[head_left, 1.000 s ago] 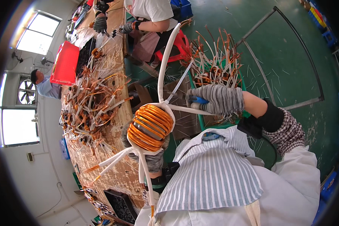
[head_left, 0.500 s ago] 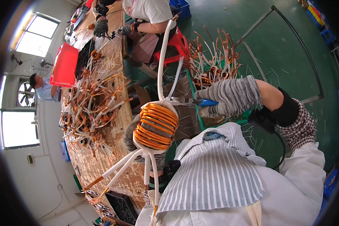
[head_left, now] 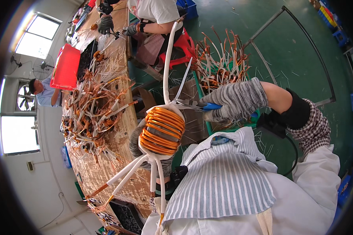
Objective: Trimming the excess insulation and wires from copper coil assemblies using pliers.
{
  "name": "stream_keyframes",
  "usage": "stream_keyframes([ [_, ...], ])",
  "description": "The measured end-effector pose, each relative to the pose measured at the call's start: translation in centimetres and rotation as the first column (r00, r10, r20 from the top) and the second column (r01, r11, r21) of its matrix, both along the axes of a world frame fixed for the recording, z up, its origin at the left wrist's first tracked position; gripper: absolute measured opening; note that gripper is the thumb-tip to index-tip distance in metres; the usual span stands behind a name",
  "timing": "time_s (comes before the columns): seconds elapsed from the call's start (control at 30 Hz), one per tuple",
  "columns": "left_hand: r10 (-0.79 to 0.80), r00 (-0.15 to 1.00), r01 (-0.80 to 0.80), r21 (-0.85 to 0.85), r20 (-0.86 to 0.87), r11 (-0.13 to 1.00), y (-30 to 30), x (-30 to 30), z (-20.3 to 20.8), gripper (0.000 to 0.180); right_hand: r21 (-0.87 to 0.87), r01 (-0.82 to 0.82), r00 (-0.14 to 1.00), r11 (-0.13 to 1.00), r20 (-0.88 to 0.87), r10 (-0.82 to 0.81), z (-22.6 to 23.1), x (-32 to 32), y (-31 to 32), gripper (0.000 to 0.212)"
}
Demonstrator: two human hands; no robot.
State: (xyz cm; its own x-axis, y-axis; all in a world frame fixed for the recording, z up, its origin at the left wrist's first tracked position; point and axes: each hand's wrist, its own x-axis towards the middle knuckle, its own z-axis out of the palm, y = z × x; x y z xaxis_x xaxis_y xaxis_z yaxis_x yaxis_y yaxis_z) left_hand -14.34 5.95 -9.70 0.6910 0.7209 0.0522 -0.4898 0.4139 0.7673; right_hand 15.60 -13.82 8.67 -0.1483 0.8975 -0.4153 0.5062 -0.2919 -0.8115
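Note:
A toroidal coil (head_left: 162,130) of thick copper wire is held up in front of me, with white-sleeved leads at its top and bottom. My left hand (head_left: 135,141), in a grey knitted glove, is closed around the coil from behind, and most of its fingers are hidden. In my gloved right hand (head_left: 235,100) are blue-handled pliers (head_left: 212,106). Their jaws reach the coil's top edge, at the foot of a short white sleeve (head_left: 183,80). A longer white-sleeved lead (head_left: 168,64) rises beside it.
On the wooden bench (head_left: 119,164) at left lies a heap of coils (head_left: 94,117) with loose leads. A green crate (head_left: 200,88) of coils stands behind my right hand. Another gloved person (head_left: 157,13) works at the far bench beside a red stool (head_left: 184,49). A red tray (head_left: 66,66) is further left.
My right hand and the pliers have shifted slightly left, and the jaws look further apart. The short white sleeve leans a little more to the right. The coil stays nearly still.

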Motion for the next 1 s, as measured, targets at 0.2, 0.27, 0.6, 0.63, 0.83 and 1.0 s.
stream_keyframes([
  [0.2,0.011,0.999,-0.011,-0.012,0.036,1.000,1.0,-1.1,-2.1,0.061,0.099,-0.011,1.000,0.995,0.008,0.010,-0.6,-0.1,0.0,0.034],
  [0.27,-0.002,0.998,0.005,-0.044,0.062,0.999,0.9,-1.1,-2.7,0.059,0.090,-0.006,1.000,0.996,0.000,0.006,-0.4,-0.3,-0.1,0.034],
  [0.6,-0.092,0.938,0.202,-0.313,0.333,0.928,-2.8,1.4,-5.2,0.044,0.202,0.146,0.989,0.968,-0.014,-0.146,-1.2,-1.8,-0.8,0.035],
  [0.63,-0.098,0.938,0.208,-0.314,0.332,0.926,-3.5,2.5,-3.7,0.044,0.201,0.153,0.988,0.968,-0.015,-0.153,-1.5,-1.8,-1.0,0.035],
  [0.83,-0.169,0.967,0.186,-0.073,0.189,0.980,-4.2,3.2,1.0,0.049,0.175,0.220,0.975,0.960,-0.060,-0.213,-2.8,-2.9,-1.2,0.034],
  [1.0,-0.163,0.987,0.161,-0.131,-0.007,0.978,-1.6,3.3,-2.8,0.053,0.085,0.373,0.922,0.924,-0.146,-0.358,-4.8,-3.1,-2.5,0.038],
])
